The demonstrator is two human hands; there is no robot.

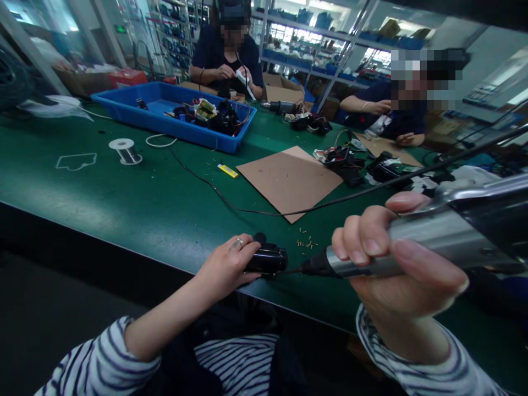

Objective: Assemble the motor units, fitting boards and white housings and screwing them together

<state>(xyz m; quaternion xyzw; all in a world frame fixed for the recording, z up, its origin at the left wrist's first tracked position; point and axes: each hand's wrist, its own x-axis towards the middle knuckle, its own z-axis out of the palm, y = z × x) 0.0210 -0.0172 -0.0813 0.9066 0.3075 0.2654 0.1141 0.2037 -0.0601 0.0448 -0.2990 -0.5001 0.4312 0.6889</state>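
Near the front edge of the green table, my left hand (231, 259) is closed around a glossy black cylindrical housing (270, 259). My right hand (396, 253) grips the silver barrel of an electric screwdriver (367, 268), which lies almost level and points left. Its thin bit (293, 270) reaches the lower right end of the housing; whether it sits in a screw there is too small to tell. Several small brass-coloured screws (306, 243) lie loose on the table just beyond the bit.
A cardboard sheet (291, 179) lies ahead, crossed by a black cable (256, 211). Farther off are a yellow tube-like item (228, 171), a solder spool (128, 152) and a blue tray (173, 124) of parts. Two co-workers (226, 66) sit opposite. Black assemblies (346, 162) lie right.
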